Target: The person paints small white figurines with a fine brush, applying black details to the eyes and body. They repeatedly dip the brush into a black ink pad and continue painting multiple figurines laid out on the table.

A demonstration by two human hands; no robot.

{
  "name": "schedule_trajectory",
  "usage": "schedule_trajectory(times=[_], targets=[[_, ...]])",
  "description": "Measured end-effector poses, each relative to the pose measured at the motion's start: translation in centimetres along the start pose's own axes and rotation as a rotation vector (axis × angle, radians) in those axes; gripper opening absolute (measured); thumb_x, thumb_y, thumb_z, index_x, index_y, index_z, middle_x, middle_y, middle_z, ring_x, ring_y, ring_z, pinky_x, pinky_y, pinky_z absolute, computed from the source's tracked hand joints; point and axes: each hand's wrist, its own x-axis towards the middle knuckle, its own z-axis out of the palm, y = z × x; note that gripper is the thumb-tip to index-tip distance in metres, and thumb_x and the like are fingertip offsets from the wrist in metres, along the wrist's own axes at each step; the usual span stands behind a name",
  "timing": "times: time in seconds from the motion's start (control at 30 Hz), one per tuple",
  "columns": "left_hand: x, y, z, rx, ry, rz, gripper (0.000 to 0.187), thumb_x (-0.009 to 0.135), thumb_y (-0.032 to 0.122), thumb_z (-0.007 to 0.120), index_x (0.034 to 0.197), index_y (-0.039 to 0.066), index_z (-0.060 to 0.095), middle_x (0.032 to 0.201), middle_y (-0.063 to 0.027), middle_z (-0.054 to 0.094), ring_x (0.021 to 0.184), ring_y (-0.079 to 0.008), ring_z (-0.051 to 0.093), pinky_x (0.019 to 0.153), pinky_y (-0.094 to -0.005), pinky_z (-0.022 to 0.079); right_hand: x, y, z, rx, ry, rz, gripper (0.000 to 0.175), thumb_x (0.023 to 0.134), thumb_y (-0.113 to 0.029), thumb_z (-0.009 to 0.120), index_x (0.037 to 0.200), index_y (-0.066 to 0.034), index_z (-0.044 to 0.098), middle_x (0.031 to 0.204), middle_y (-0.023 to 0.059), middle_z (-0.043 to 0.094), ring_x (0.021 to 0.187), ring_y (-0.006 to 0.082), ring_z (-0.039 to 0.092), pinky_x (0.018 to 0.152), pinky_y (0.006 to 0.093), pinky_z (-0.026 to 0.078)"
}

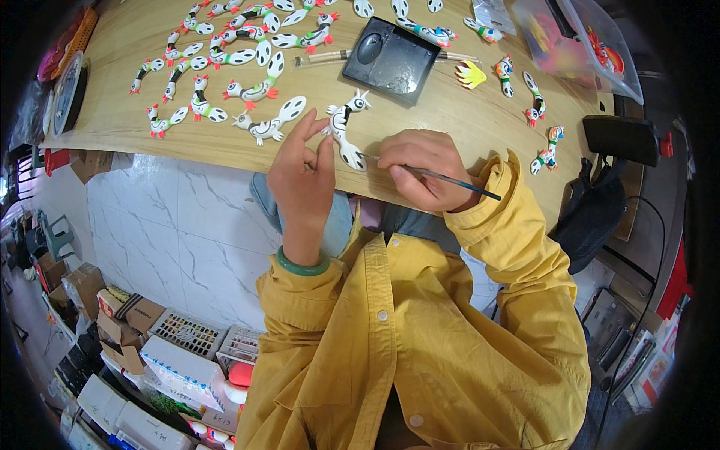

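Note:
My left hand (306, 171) pinches a white bird figurine (342, 126) by its side, between thumb and fingers. The figurine has black painted lines and black spots on its tail, without the red or green seen on others. A thin paintbrush (450, 181) is gripped in my right hand (430, 166), its tip at the edge of the figurine's tail. Just left of my left hand lies another black-and-white bird figurine (270, 122). Beyond the held bird sits a black ink tray (392, 61) with an oval well and a wet, shiny larger basin.
Several painted bird figurines (197, 101) cover the wooden table (118, 121) at the left and back. More colourful ones (548, 149) lie at the right, near a yellow claw-shaped piece (470, 75). A clear plastic bin (585, 50) stands at the back right. Wrapped brushes (320, 58) lie behind the tray.

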Motion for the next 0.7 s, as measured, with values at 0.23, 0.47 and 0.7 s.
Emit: schedule_trajectory(times=[0.23,0.47,0.7], targets=[[0.04,0.13,-0.04,0.012,-0.005,-0.008,0.042,0.08,-0.001,0.069,0.12,0.001,0.061,0.102,-0.0029,0.072,0.049,-0.0008,0.043,0.051,-0.0171,0.038,0.01,-0.03,0.03,-0.008,0.001,0.009,0.008,0.078,-0.007,0.058,0.085,-0.0046,0.062,0.079,0.01,0.063,0.066,0.029,0.062,0.058,0.0353,0.049],[0.05,0.15,-0.03,0.011,-0.003,0.0,0.042,0.08,-0.001,0.069,0.121,0.002,0.061,0.102,-0.0026,0.072,0.049,-0.0011,0.044,0.051,-0.0171,0.038,0.04,-0.04,0.14,-0.012,0.003,0.014,0.008,0.078,-0.006,0.058,0.085,-0.0043,0.061,0.078,0.01,0.063,0.066,0.0291,0.061,0.057,0.0355,0.049],[0.01,0.18,0.03,0.002,0.017,0.002,0.038,0.08,0.003,0.067,0.118,0.005,0.062,0.101,0.0006,0.072,0.046,-0.0089,0.045,0.049,-0.0231,0.04,-0.03,-0.02,0.05,-0.015,-0.018,0.008,0.007,0.077,-0.007,0.058,0.083,-0.0048,0.061,0.078,0.01,0.063,0.066,0.0292,0.061,0.058,0.036,0.049]])
